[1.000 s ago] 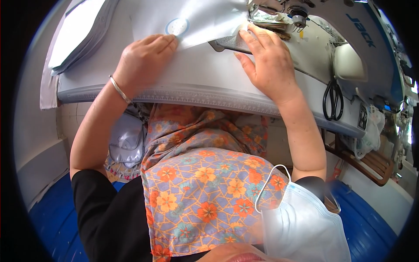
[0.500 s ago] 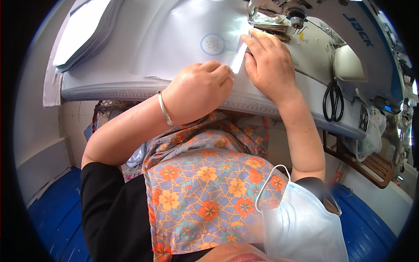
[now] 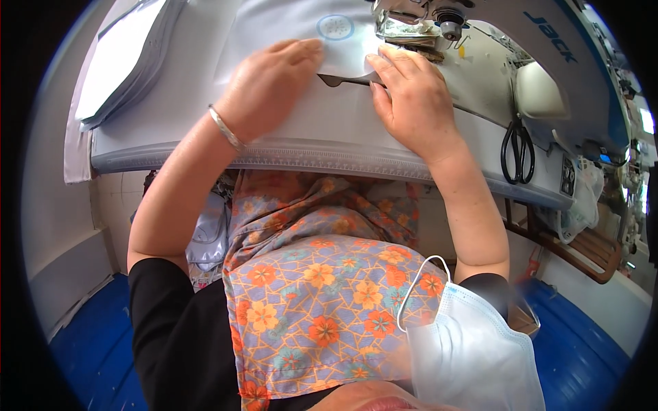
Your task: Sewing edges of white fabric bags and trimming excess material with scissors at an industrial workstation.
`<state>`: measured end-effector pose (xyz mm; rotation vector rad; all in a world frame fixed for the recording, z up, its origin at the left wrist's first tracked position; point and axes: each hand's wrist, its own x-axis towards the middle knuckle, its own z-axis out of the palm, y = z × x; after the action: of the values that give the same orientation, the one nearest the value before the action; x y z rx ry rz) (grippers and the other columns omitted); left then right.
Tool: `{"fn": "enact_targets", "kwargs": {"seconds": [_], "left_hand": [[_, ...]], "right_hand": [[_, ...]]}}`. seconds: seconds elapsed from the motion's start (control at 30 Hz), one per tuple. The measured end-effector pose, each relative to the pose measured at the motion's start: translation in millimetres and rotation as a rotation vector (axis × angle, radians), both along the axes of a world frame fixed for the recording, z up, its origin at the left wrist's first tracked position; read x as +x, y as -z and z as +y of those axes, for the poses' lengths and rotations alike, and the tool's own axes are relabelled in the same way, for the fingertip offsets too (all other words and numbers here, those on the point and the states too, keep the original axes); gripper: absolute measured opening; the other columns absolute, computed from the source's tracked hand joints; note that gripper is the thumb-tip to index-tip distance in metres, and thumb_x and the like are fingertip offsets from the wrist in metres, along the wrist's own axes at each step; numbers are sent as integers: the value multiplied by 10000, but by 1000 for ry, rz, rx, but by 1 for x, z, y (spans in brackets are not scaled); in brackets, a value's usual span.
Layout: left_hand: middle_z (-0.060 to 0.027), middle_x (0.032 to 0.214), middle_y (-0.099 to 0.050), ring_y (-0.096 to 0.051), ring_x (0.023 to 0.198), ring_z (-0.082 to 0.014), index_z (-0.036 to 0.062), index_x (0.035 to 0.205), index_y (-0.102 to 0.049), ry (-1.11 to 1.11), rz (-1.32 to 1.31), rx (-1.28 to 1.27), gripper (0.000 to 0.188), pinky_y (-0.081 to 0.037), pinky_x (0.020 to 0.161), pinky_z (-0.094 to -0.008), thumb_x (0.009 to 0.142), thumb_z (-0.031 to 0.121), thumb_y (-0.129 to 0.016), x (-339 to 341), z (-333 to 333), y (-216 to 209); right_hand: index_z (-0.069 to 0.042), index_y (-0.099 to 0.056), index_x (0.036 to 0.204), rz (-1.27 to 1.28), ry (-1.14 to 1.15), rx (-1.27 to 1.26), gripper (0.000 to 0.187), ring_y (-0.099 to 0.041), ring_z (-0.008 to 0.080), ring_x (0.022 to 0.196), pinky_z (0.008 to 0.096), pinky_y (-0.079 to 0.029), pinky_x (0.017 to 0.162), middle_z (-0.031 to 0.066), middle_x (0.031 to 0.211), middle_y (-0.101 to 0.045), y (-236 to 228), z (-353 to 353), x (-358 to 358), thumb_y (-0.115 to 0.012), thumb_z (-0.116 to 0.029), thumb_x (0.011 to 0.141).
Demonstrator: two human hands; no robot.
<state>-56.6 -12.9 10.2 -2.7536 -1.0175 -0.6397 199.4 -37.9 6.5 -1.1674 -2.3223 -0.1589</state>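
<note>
A thin white sheet (image 3: pixel 281 27) with a blue-ringed round print (image 3: pixel 335 27) lies on the sewing table, its right edge by the sewing machine's needle area (image 3: pixel 394 17). My left hand (image 3: pixel 274 85), somewhat blurred, rests over the sheet's left near part with fingers stretched forward and side by side. Fingertips of my right hand (image 3: pixel 415 96) touch the sheet's right near corner, just in front of the machine; these fingers are stretched and slightly apart. Between my hands, a dark flat strip (image 3: pixel 339 81) shows beyond the sheet's near edge.
A stack of white sheets (image 3: pixel 123 61) lies at the far left. Black-handled scissors (image 3: pixel 517 152) rest at the table's right, below the machine arm (image 3: pixel 548 41). A ruler-marked clear strip (image 3: pixel 329 156) runs along the front edge. A clear plastic bag (image 3: pixel 582 205) hangs at right.
The sheet and its round print have moved away from me. My left hand has gone left and forward, uncurling from a closed grip. My right hand has shifted slightly left.
</note>
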Motion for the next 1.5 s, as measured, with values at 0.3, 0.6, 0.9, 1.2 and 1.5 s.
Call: {"fn": "enact_targets", "kwargs": {"seconds": [0.3,0.6,0.9,1.2,1.5], "left_hand": [[-45,1197,-696,-666,1109,-225,43,1136,-687,-73,155,89,307,-572,917,-330,843,79,-602,-35,3,-5],[-3,1019,-645,-623,964,-159,81,974,-690,3,265,180,196,-561,745,-273,796,138,-629,6,-44,-8],[-51,995,-642,-626,940,-197,58,919,-683,72,117,2,190,-554,731,-290,774,168,-630,57,-57,-6],[-107,1083,-682,-661,1086,-266,-4,1074,-681,85,-90,-77,280,-554,862,-396,829,112,-611,55,-23,-7],[-86,1188,-697,-665,1101,-275,44,1087,-725,25,-85,-83,300,-550,918,-399,823,94,-592,47,27,-1]], "right_hand": [[-102,-651,1288,-22,11,-36,401,-584,300,1189,427,-483,1020,111,1299,-640,1,1,0,-667,-171,894],[-88,-646,1288,11,1,-46,396,-583,319,1214,428,-475,1042,123,1326,-633,2,1,2,-661,-150,898],[-58,-715,1161,61,-13,2,300,-645,300,1121,411,-517,992,116,1200,-703,4,3,3,-650,-71,869],[-55,-724,1149,37,2,30,292,-657,282,1099,400,-525,982,91,1183,-715,4,3,5,-666,-48,862],[-12,-710,1159,42,-1,42,283,-657,288,1091,395,-524,975,109,1187,-712,2,3,0,-663,-64,885]]}}
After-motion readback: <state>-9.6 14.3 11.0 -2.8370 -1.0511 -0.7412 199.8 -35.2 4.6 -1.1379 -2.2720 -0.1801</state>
